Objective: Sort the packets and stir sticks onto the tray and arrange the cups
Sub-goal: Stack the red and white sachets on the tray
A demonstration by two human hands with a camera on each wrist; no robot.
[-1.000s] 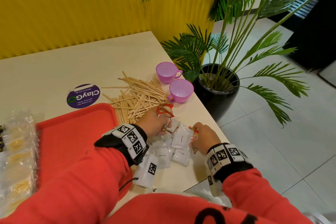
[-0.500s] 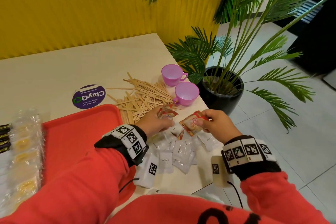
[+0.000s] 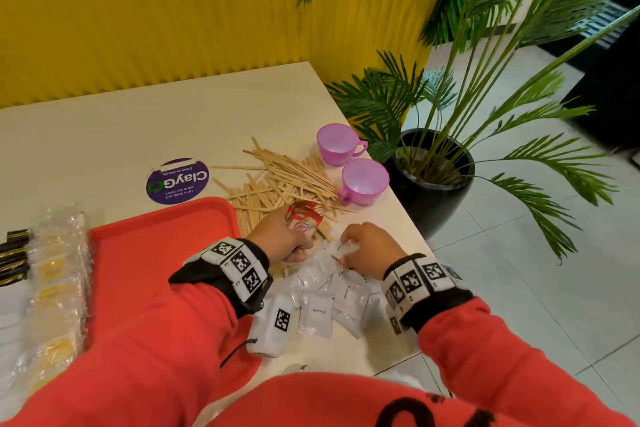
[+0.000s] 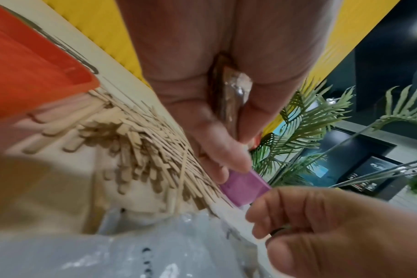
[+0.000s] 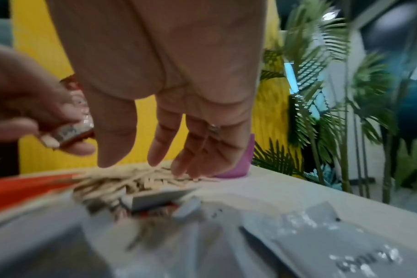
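Note:
My left hand (image 3: 289, 239) grips a bunch of red packets (image 3: 303, 220) just right of the red tray (image 3: 156, 253); the packets (image 4: 231, 97) show between thumb and fingers in the left wrist view. My right hand (image 3: 358, 246) hovers over the pile of white creamer packets (image 3: 317, 312), its fingers (image 5: 160, 146) hanging loose and holding nothing. One red packet (image 3: 337, 262) peeks out under it. A heap of wooden stir sticks (image 3: 277, 180) lies beyond the hands. Two purple cups (image 3: 337, 144) (image 3: 363, 180) stand at the table's right edge.
A purple round sticker (image 3: 177, 180) lies behind the tray. Clear-wrapped yellow items (image 3: 55, 281) and dark packets (image 3: 14, 253) sit at the far left. A potted palm (image 3: 429, 177) stands on the floor right beside the table edge. A yellow wall backs the table.
My right hand lifted a red packet, passed it to the bunch in my left hand, and came back down empty over the white packets. My left hand stayed in place.

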